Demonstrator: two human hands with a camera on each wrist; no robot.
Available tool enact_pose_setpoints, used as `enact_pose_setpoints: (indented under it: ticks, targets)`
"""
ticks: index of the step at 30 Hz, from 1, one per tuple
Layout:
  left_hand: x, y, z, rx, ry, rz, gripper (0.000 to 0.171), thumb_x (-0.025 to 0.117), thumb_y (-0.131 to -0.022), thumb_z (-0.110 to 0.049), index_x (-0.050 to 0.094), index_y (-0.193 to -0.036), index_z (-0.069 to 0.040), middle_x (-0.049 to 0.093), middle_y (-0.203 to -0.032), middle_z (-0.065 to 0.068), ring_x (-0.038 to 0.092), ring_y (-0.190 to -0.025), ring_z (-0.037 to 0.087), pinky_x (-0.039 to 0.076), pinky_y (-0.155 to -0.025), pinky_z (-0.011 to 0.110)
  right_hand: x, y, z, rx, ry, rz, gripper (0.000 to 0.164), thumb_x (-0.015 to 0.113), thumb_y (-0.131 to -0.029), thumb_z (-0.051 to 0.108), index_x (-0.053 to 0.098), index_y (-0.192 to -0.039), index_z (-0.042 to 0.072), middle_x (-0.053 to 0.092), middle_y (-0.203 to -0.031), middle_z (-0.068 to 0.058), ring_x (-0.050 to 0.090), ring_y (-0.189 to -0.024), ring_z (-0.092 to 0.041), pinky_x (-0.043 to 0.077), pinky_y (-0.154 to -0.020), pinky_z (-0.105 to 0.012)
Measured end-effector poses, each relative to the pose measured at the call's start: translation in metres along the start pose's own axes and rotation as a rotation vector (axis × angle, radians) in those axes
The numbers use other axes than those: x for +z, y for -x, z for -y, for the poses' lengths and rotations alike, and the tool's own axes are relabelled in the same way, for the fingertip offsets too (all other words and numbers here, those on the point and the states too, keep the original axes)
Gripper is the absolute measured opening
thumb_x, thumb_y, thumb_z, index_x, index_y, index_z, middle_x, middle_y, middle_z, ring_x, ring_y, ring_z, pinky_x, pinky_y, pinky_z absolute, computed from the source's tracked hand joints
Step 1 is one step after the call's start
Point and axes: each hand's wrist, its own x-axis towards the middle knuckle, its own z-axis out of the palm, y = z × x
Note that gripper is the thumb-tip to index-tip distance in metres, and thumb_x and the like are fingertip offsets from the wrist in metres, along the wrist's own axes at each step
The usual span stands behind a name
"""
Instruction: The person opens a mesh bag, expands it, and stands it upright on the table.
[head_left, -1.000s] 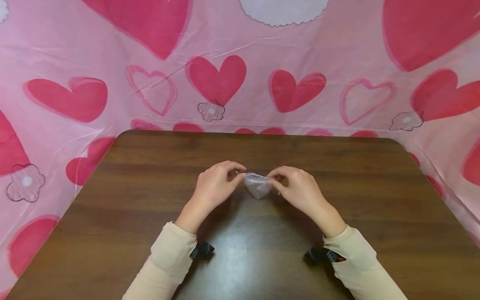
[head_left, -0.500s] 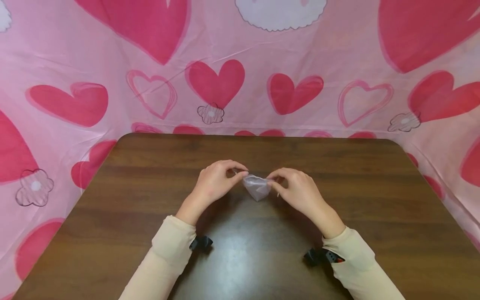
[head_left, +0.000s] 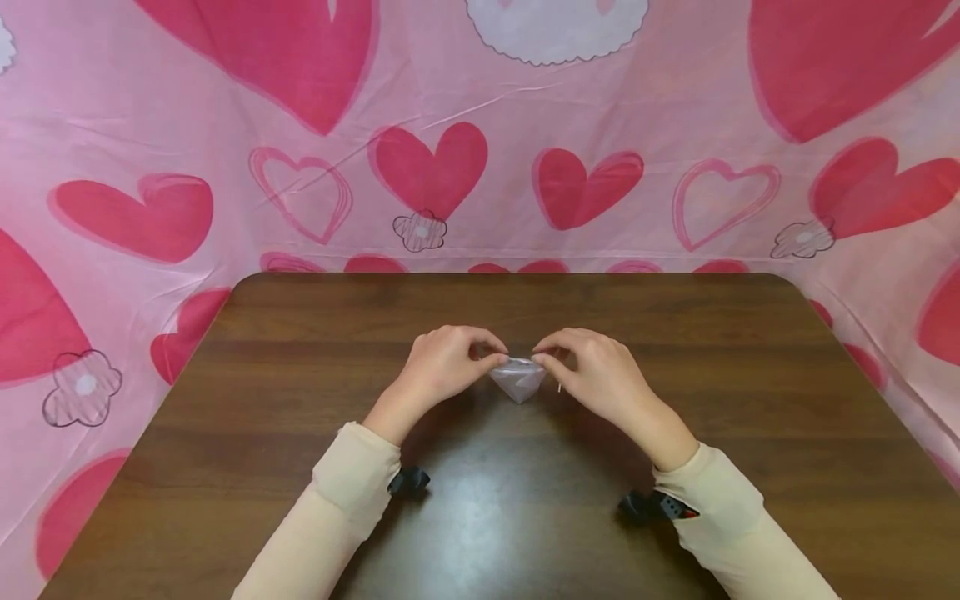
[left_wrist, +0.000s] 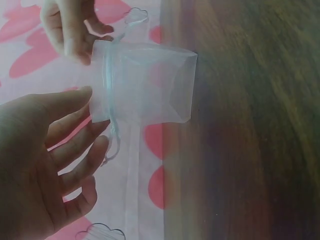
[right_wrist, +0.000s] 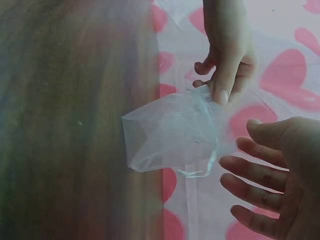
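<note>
A small sheer white organza drawstring bag [head_left: 520,383] hangs above the table between both hands, its mouth upward. My left hand [head_left: 448,367] pinches the left side of its rim between thumb and fingers. On the opposite side, my right hand [head_left: 596,367] pinches the rim in the same way. In the left wrist view, the bag [left_wrist: 150,85] shows pale ribbon running below its mouth, with a loop hanging out at the side. Seen from the right wrist, the see-through bag [right_wrist: 170,130] has nothing visible inside.
The brown wooden table [head_left: 262,500] has rounded far corners. Behind it hangs a pink cloth [head_left: 510,100] printed with hearts. A dark wrist-worn device [head_left: 411,481] sits by the left sleeve, and another dark device [head_left: 637,505] by the right sleeve.
My left hand has moved a little to the right, closer to the right hand. The bag has shifted slightly nearer and its mouth has narrowed in view. The head view has tilted slightly.
</note>
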Motion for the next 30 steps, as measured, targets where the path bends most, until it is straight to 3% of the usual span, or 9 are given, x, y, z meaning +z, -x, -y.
enact_pose_setpoints:
  ticks: [5,13,25,30]
  targets:
    - [-0.001,0.000,0.001,0.008,-0.002,0.010,0.013,0.072,-0.089,-0.044,0.077,-0.098,-0.035,0.061,-0.072,-0.017,0.055,-0.066,0.006,0.042,-0.061,0.034,-0.003,-0.007,0.006,-0.011,0.058,0.072,0.015,0.078,-0.087,0.022,0.075,-0.099,0.015,0.070,-0.088,0.004,0.066,-0.080,-0.017,0.053,-0.071,-0.038]
    - [-0.004,0.000,0.000,0.002,0.005,0.012,0.013,0.071,-0.090,-0.043,0.078,-0.097,-0.034,0.064,-0.076,-0.018,0.057,-0.069,0.004,0.043,-0.063,0.035,0.002,-0.013,0.013,-0.028,0.130,0.120,0.008,0.078,-0.085,0.015,0.077,-0.092,0.013,0.071,-0.085,0.003,0.064,-0.075,-0.014,0.053,-0.067,-0.037]
    - [-0.007,-0.004,-0.002,0.016,-0.057,0.065,0.015,0.070,-0.091,-0.038,0.080,-0.098,-0.029,0.069,-0.078,-0.013,0.056,-0.067,0.009,0.043,-0.059,0.033,0.002,-0.019,0.015,-0.033,0.171,0.131,0.011,0.077,-0.088,0.022,0.078,-0.094,0.013,0.072,-0.086,0.002,0.068,-0.077,-0.017,0.055,-0.067,-0.040]
    - [-0.009,-0.006,-0.004,0.024,-0.059,0.082,0.015,0.070,-0.092,-0.036,0.080,-0.098,-0.027,0.070,-0.078,-0.011,0.056,-0.067,0.010,0.043,-0.060,0.032,-0.001,-0.030,0.017,-0.022,0.195,0.188,0.014,0.078,-0.086,0.026,0.078,-0.095,0.015,0.073,-0.090,0.001,0.068,-0.078,-0.018,0.054,-0.064,-0.040]
